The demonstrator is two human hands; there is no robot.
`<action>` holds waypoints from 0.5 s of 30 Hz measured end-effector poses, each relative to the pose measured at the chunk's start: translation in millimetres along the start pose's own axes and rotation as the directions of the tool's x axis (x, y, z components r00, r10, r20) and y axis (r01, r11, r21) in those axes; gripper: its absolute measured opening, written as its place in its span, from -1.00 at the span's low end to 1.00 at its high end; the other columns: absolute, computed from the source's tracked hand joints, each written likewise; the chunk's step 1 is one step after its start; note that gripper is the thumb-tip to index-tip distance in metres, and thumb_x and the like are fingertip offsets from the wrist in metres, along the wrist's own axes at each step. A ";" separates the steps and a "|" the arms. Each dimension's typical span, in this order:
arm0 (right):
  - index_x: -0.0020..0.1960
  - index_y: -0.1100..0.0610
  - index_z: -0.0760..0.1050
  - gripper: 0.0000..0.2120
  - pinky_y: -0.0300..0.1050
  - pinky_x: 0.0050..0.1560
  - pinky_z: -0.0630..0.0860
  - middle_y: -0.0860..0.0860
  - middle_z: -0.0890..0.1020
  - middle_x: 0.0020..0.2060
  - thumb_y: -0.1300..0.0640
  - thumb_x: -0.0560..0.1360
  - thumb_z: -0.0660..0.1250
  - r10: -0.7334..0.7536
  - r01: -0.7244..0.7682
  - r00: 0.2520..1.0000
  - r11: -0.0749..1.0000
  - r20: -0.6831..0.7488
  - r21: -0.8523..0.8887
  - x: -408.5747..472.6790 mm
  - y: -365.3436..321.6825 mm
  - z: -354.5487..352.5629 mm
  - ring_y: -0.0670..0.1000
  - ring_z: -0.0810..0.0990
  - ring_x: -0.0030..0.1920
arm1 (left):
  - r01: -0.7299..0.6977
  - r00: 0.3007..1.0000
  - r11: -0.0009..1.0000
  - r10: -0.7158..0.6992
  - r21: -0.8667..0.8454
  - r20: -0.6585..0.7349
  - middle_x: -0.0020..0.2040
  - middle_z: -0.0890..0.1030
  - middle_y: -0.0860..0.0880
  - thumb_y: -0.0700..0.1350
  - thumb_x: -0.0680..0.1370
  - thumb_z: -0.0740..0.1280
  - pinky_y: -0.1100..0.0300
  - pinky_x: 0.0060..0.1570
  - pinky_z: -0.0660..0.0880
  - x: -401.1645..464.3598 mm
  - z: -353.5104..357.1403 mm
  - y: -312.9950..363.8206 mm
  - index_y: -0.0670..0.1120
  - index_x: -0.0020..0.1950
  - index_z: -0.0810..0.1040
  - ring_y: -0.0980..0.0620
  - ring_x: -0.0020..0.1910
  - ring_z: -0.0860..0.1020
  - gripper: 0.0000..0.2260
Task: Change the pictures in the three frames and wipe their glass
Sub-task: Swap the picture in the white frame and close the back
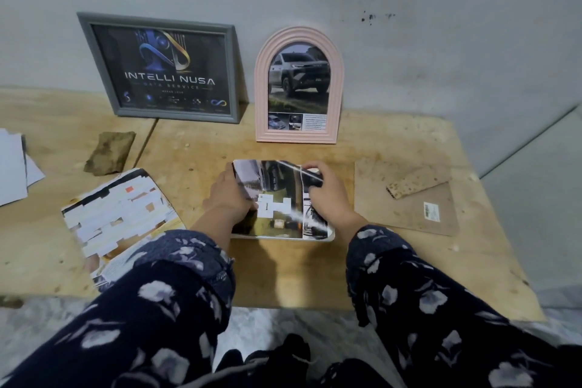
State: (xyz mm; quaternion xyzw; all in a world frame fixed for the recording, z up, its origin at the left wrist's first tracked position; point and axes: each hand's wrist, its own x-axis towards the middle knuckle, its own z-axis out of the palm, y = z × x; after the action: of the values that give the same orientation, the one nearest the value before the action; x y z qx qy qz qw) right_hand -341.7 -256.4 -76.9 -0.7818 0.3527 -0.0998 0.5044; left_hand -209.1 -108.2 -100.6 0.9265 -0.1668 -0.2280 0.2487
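A glossy printed picture (277, 198) lies over a white frame (329, 237) flat on the wooden board in front of me. My left hand (231, 195) presses on the picture's left edge. My right hand (327, 195) grips its right side, where the paper is creased and curling up. A grey rectangular frame (94, 60) with a dark logo print leans against the wall at the back left. Beside it stands a pink arched frame (338, 85) holding a car picture.
A brown backing board (406, 214) with a cork-like strip (415, 181) on it lies to the right. A cut-up magazine (116, 217) lies at the left, a dirty brown cloth (110, 151) behind it, and white sheets (12, 167) at the far left edge.
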 end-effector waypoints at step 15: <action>0.54 -0.12 -0.01 -0.13 -0.03 0.21 0.47 0.06 0.26 0.46 0.33 0.46 0.40 -0.130 0.111 0.982 0.984 0.138 0.138 48.0 -98.8 57.0 0.10 0.37 0.37 | -0.134 0.851 0.789 -0.218 -0.599 -0.477 0.18 0.57 -0.15 -0.17 0.61 0.26 0.04 0.07 0.50 -21.3 -103.2 -51.7 -0.09 0.39 0.35 -0.14 0.11 0.55 -0.66</action>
State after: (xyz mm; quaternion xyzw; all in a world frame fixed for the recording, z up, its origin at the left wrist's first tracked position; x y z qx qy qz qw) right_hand -233.0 -222.8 -28.5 -0.7725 0.2592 -0.0954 0.5718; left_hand -164.7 -17.1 -41.4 0.8246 0.0116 -0.0147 0.5654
